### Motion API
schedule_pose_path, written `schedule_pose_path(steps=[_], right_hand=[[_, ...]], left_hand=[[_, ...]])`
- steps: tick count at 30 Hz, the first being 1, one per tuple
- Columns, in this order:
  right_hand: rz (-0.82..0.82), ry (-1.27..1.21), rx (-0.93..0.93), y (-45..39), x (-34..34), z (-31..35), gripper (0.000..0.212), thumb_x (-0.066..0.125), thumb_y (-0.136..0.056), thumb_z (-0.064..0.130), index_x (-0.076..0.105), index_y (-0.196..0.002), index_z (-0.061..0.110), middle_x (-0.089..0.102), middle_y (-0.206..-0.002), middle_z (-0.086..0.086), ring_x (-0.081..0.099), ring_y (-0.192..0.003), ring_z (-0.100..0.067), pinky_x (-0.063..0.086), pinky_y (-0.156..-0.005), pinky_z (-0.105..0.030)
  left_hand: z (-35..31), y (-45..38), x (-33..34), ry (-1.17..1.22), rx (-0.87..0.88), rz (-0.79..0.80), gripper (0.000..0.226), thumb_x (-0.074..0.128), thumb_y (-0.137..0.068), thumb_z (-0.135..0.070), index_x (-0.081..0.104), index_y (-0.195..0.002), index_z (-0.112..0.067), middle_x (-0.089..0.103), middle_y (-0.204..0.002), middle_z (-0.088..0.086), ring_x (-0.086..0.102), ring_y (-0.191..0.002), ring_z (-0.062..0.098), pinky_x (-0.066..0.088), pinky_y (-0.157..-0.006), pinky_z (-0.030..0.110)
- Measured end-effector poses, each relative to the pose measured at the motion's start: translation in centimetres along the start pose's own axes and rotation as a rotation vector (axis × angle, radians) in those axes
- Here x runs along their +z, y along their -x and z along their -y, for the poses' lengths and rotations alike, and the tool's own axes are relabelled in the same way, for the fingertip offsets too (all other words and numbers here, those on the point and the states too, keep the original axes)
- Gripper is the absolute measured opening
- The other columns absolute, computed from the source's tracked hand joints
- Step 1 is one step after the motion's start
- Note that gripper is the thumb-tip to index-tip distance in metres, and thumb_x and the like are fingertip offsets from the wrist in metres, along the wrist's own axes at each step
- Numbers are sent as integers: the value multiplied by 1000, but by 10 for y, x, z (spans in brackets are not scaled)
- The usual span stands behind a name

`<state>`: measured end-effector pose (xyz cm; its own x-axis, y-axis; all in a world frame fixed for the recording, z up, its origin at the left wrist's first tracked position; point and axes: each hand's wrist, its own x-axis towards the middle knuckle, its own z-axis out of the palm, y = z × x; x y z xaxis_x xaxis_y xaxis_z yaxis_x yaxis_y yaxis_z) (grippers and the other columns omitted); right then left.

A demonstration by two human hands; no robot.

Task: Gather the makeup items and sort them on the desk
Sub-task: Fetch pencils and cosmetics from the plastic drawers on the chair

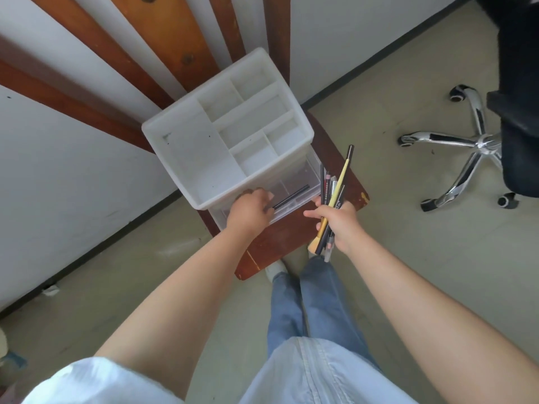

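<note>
Several pencils and brushes [332,196] stand bunched in the right hand [339,221], fingers curled round their middles. Left hand [249,209] pinches a black pencil [291,196] inside the open drawer [294,188] of the white organizer [186,150]. Likely light, stiff, slippery; grip mid-shaft.

Only one bit of lettering shows: white print on a dark pencil [338,205] in the bundle that the right hand [338,225] grips, at about 4 o'clock from the white organizer [175,147]. It seems to end in "lar", but the rest is too small to read. A pink pencil [327,185] beside it carries tiny marks that cannot be made out.
</note>
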<state>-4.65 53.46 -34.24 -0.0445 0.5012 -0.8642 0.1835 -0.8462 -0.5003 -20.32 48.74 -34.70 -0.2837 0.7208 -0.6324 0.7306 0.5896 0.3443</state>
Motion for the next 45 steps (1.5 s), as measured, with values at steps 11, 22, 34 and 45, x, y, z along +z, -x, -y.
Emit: schedule_pose_path(steps=[11, 22, 34, 45], right_hand=[[14, -18, -1, 0, 5, -2, 25, 63, -73, -6, 52, -74, 16, 63, -88, -2, 61, -90, -33, 39, -54, -28], [128, 213, -112, 20, 18, -7, 31, 62, -74, -9, 50, -69, 19, 62, -114, -18, 53, -57, -24, 38, -51, -25], [209, 985, -546, 14, 99, 12, 26, 54, -78, 5, 60, -103, 12, 62, -89, -10, 55, -86, -24, 30, -62, -24], [134, 1590, -663, 54, 50, 37, 18, 51, -83, 8, 49, -100, 3, 61, -101, -17, 58, -91, -35, 36, -61, -31]], left_hand=[[-9, -8, 6, -77, 28, 211, 58, 34, -87, -60, 52, -93, -6, 61, -100, 17, 55, -93, 33, 42, -80, 37], [26, 29, -18, 166, 114, -20, 37, 63, -83, -33, 37, -59, -22, 40, -58, -4, 41, -63, 20, 24, -51, 29], [89, 96, -44, 480, -234, -286, 40, 48, -92, -24, 26, -59, -22, 34, -55, -4, 32, -51, 12, 27, -48, 27], [51, 104, -78, -63, -213, -169, 21, 43, -94, -27, 47, -96, -6, 58, -101, 15, 55, -94, 34, 35, -65, 32]])
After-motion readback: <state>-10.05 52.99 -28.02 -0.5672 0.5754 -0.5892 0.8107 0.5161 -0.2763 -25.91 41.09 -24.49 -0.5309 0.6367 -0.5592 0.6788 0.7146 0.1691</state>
